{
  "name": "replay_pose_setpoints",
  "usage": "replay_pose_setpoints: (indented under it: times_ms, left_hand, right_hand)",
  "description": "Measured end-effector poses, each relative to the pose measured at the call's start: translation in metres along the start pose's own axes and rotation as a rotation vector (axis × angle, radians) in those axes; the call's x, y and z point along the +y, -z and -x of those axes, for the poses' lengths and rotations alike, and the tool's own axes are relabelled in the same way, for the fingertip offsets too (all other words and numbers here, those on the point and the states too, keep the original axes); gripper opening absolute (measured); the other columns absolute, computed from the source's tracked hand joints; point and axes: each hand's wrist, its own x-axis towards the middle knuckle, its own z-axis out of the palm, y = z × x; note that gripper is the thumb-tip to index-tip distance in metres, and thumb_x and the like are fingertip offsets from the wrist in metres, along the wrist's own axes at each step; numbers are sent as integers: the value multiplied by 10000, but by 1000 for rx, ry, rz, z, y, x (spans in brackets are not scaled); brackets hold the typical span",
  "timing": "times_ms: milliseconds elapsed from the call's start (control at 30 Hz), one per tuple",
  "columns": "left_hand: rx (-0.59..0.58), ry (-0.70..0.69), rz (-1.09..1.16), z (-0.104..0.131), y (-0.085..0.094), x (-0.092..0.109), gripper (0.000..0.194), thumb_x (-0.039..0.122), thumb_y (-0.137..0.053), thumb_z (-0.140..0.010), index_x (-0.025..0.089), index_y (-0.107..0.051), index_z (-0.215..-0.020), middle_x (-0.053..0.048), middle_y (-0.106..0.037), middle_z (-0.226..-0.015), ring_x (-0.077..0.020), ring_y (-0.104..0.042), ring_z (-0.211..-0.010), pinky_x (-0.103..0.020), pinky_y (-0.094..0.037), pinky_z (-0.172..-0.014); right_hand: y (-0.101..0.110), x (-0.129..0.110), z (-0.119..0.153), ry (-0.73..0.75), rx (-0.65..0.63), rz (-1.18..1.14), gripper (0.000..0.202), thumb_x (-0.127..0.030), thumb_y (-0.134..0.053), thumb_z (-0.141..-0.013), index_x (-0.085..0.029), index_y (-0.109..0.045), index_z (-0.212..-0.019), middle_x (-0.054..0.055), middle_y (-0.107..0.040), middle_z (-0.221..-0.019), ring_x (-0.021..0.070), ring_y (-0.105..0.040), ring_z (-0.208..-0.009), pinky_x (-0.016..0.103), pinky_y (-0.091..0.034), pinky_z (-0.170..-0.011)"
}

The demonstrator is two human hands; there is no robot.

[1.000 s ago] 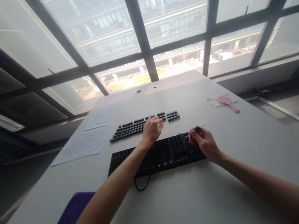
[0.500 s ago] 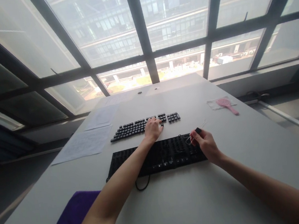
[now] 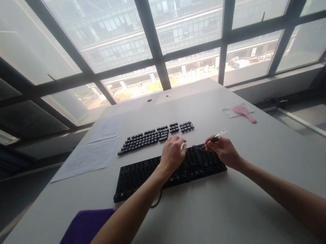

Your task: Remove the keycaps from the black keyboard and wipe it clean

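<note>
Across the black keyboard (image 3: 140,176), much of whose top looks stripped of keycaps, reaches my left hand (image 3: 173,152). Its fingers are loosely bent, the thumb apart from the forefinger, and I see nothing between them. My right hand (image 3: 222,150) is closed at the keyboard's upper right corner, pinching a wire keycap puller (image 3: 214,139) with a dark handle. Thin wire ends stick out on both sides of the fingers. Behind the keyboard lie rows of loose black keycaps (image 3: 141,140), set out in keyboard order.
A pink hairbrush (image 3: 243,113) rests on a clear wrapper at the right edge of the white table (image 3: 193,221). Paper sheets (image 3: 87,159) lie on the left, a purple cloth (image 3: 78,235) at the front left. A cable (image 3: 157,201) loops out from under the keyboard.
My left hand has drawn back from the keycap rows toward me, over the keyboard. In my right hand the puller has turned, its pale wire end now pointing up and right.
</note>
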Motion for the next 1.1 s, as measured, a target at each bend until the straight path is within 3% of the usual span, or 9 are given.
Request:
replay_pose_setpoints:
  times_ms: [100,200,367,633,700,800,967,1100]
  left_hand:
    - [-61,-33,82,21,-5,30,169,199,-539,-931,200,-693,-1002,-61,-649,-953,-219,-566,-928,-346,-478,-862]
    - [-70,-39,136,35,-14,44,171,182,-537,-928,204,-688,-1005,-59,-643,-947,-213,-567,-925,-341,-483,-859]
    - [-69,-52,159,40,-24,43,169,156,-540,-917,197,-692,-981,-63,-629,-941,-213,-555,-930,-345,-481,-860]
    - [-53,-61,184,42,-22,42,175,138,-528,-907,209,-686,-925,-63,-622,-921,-216,-545,-916,-350,-482,-843]
    - [-58,-84,213,43,-19,44,189,127,-540,-886,219,-693,-946,-64,-632,-930,-222,-548,-925,-360,-484,-851]
    - [-78,-128,285,42,-16,47,185,155,-603,-845,229,-697,-986,-61,-652,-951,-228,-558,-930,-368,-487,-864]
    - [-118,-64,341,39,-26,50,143,324,-722,-827,233,-705,-936,-31,-676,-922,-207,-574,-875,-340,-481,-800]
    - [-131,-38,351,37,-31,50,137,323,-741,-826,244,-708,-933,-15,-692,-902,-205,-581,-870,-338,-457,-802]
  right_hand:
    - [8,-3,3,24,-128,123,231,-417,-648,-888,-187,-666,-873,23,-640,-731,174,-601,-685,309,-481,-659]
    - [12,-7,8,-8,-234,217,201,-380,-615,-909,-186,-651,-875,15,-623,-703,169,-581,-662,299,-466,-631]
    - [11,-5,11,-14,-326,343,123,-287,-582,-914,-182,-632,-872,-5,-581,-674,152,-550,-620,283,-446,-615]
    - [4,-9,8,187,-506,522,134,-252,-606,-899,-194,-685,-807,39,-620,-840,178,-569,-743,301,-450,-686]
    - [3,-10,13,207,-487,521,141,-248,-591,-911,-196,-688,-823,39,-630,-832,182,-575,-745,310,-451,-701]
    - [2,-8,19,208,-356,480,134,-230,-583,-910,-192,-675,-821,37,-651,-802,191,-588,-746,324,-453,-722]
    - [2,2,26,145,-205,375,137,-246,-589,-903,-192,-645,-789,13,-649,-733,179,-583,-688,308,-444,-688]
    - [2,6,28,84,-158,276,183,-292,-556,-926,-196,-640,-794,-2,-610,-678,166,-560,-624,293,-439,-634]
